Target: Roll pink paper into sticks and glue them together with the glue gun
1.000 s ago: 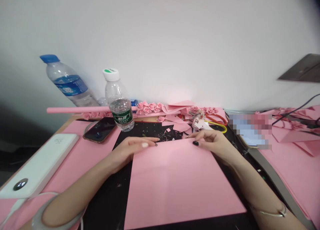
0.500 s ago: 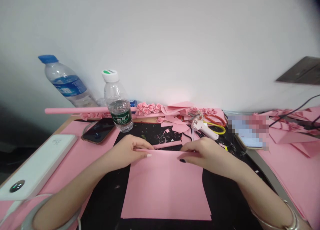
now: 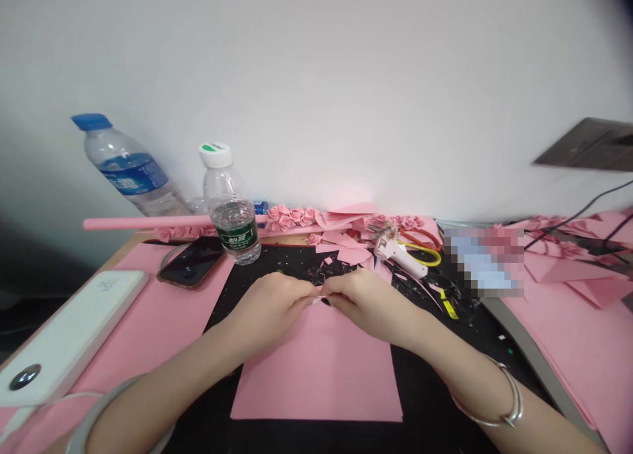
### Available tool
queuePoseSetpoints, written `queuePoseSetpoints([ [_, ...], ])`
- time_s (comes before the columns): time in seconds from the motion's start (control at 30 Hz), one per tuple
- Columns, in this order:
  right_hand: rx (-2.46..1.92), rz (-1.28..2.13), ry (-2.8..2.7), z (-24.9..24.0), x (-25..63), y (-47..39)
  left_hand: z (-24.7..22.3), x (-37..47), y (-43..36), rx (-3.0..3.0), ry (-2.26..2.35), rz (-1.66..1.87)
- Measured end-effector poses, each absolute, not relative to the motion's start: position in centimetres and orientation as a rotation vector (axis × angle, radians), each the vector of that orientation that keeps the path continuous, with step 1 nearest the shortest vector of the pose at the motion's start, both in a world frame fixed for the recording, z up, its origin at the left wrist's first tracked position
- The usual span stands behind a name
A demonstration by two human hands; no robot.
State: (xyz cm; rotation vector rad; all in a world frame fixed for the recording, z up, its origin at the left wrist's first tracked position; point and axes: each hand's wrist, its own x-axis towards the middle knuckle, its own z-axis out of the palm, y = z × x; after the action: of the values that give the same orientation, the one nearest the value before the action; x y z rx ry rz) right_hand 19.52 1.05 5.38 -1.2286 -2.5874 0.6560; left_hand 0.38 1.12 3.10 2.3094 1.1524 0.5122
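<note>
A sheet of pink paper [image 3: 321, 375] lies on the black mat [image 3: 212, 395] in front of me. My left hand [image 3: 279, 302] pinches its far edge near the middle, thumb on the near side. Right beside it, my right hand [image 3: 363, 302] pinches the same edge, the two sets of fingertips almost touching. The edge looks curled between the fingers, though most of it is hidden behind both hands. Beyond the right hand lies a white glue gun [image 3: 395, 253] among pink paper scraps [image 3: 343, 240].
A green-labelled water bottle [image 3: 232, 223] and a blue-capped bottle [image 3: 133, 170] stand at the back left. Near them lie a dark phone [image 3: 192, 263] and a white power bank [image 3: 79, 329]. Paper roses [image 3: 294, 217] and a pink paper tube [image 3: 148, 222] line the wall. Pink sheets [image 3: 568, 335] lie right.
Both hands have moved inward along the paper's far edge and now meet near its middle. The thin pink roll seen between them earlier is now mostly covered. The view has shifted slightly.
</note>
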Motion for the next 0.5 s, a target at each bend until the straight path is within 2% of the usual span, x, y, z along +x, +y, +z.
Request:
queuePoseSetpoints([
  [0.23, -1.251, 0.549, -2.619, 5.3, 19.4, 0.8, 2.9, 0.6, 1.0, 2.220, 1.106, 0.593],
  [0.5, -1.259, 0.739, -2.502, 6.0, 21.9, 0.6, 3.3, -0.3, 1.1, 2.187, 1.072, 0.579],
])
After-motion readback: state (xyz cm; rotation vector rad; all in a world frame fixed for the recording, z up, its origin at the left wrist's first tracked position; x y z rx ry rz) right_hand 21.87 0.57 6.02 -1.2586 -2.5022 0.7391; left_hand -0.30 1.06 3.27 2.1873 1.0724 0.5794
